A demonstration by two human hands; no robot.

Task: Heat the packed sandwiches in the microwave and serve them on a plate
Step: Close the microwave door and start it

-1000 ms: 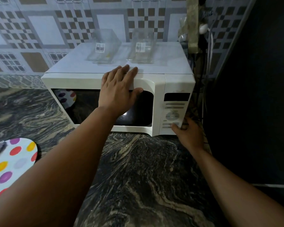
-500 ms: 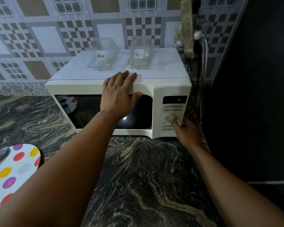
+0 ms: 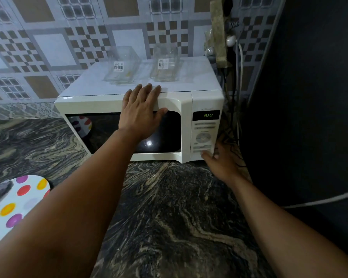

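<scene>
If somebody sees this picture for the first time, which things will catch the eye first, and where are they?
First comes the white microwave at centre, door shut, with the left hand flat on the door's upper part and the right hand at the bottom buttons of its control panel. Green digits glow on the display. Two clear plastic containers sit on its top, and a polka-dot plate lies on the counter at far left.

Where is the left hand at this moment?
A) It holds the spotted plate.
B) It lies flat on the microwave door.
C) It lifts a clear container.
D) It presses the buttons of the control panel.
B: the left hand lies spread flat on the closed door of the microwave, while the right hand is at the control panel.
</scene>
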